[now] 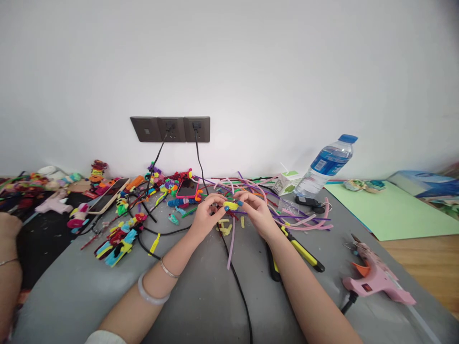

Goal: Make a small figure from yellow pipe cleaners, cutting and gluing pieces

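Between my two hands, above the middle of the grey table, is a small bent piece of yellow pipe cleaner (231,206). My left hand (207,216) pinches its left end with thumb and fingers. At its right end, the thumb and fingers of my right hand (257,215) are closed on it too. Just below lie several pale yellow pipe cleaner pieces (225,229). A loose lilac pipe cleaner (231,243) hangs down beneath my hands. Pliers with yellow and black handles (303,251) lie partly hidden under my right forearm.
At right sit a pink hot glue gun (376,284), a tilted water bottle (324,165), a drink carton (288,181) and green card (394,215). Colourful pipe cleaner figures (120,239) and a phone (108,196) crowd the left. A black cable (236,277) crosses the table. Another person's arm (9,267) shows far left.
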The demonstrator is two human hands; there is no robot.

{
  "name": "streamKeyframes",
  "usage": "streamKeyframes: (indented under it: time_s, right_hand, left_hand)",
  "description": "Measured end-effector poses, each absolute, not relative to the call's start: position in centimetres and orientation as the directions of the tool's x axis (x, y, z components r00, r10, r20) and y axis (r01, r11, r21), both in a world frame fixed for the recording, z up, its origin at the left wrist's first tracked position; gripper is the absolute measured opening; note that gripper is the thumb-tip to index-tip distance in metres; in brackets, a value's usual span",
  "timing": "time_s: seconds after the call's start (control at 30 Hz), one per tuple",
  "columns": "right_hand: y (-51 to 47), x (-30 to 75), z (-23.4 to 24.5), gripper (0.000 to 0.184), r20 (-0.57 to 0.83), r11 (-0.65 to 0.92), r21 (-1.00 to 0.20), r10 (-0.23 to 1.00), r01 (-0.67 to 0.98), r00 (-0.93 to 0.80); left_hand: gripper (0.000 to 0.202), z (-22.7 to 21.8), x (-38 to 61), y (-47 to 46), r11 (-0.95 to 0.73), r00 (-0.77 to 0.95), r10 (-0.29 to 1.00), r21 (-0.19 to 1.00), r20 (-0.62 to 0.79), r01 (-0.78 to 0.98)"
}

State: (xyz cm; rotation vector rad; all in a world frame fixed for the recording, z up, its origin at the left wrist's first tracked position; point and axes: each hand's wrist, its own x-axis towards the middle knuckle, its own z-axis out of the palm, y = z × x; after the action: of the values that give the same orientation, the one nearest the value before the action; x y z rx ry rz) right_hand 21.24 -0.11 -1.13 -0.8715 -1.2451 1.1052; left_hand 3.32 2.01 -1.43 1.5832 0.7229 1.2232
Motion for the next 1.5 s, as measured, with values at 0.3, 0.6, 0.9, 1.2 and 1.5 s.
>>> streamKeyframes:
  time_s: [0.3,0.6,0.9,1.2,1.5]
  right_hand:
    - [-0.39,21.05,-1.05,0.022,0.257,0.238,-0.956,0.961,-0.17,-0.101]
    - [-0.46,20.93,-0.95,0.023,0.242,0.214,-0.961,0.958,-0.176,-0.157]
    - [-0.57,20.94,-0.97,0.02,0.252,0.209,-0.952,0.949,-0.221,-0.188]
    - [-0.51,20.98,-1.11,0.02,0.239,0.196,-0.958,0.949,-0.208,-0.206]
    - [-0.52,20.93,-1.0,0.022,0.236,0.199,-0.962,0.951,-0.19,-0.2]
  left_hand:
    - [0.008,-1.3,3.25,1.77,-0.307,0.422,0.853,0.949,0.308,-0.074]
    - [0.009,-1.2,3.33,1.81,-0.316,0.412,0.851,0.944,0.327,-0.095]
    - [0.011,-1.24,3.3,1.86,-0.338,0.391,0.848,0.933,0.358,-0.121]
    - [0.008,-1.27,3.16,1.83,-0.384,0.411,0.825,0.918,0.388,-0.097]
    - [0.013,-1.43,3.28,1.94,-0.413,0.396,0.817,0.904,0.42,-0.107]
